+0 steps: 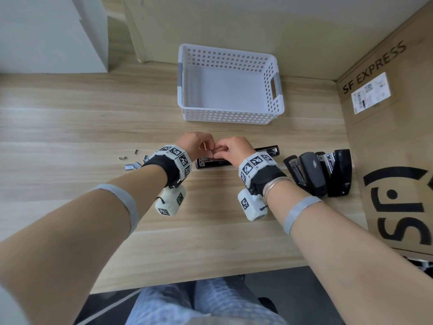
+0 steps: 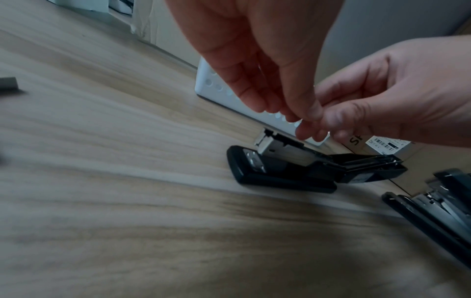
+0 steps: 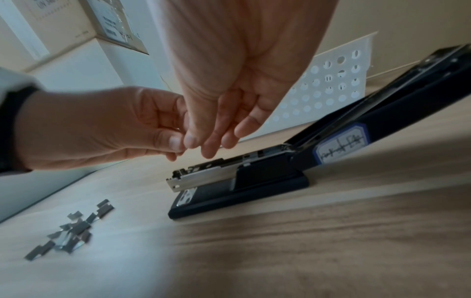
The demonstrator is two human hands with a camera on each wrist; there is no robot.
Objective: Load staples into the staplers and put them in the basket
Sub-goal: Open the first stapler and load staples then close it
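Note:
A black stapler (image 1: 210,163) lies on the wooden table with its lid (image 1: 269,150) folded back to the right, so the metal staple channel (image 3: 203,177) is bare. My left hand (image 1: 209,146) and right hand (image 1: 218,149) meet fingertip to fingertip just above that channel. Together they pinch a small silver staple strip (image 1: 212,151), which the fingers mostly hide in both wrist views. Loose staple strips (image 1: 133,165) lie to the left of my left wrist. The white perforated basket (image 1: 230,113) stands behind the hands with nothing in it.
Three more dark staplers (image 1: 314,174) lie side by side to the right, near a large cardboard box (image 1: 386,137) marked SF EXPRESS. A white cabinet (image 1: 46,31) stands at the back left. A wall closes off the back.

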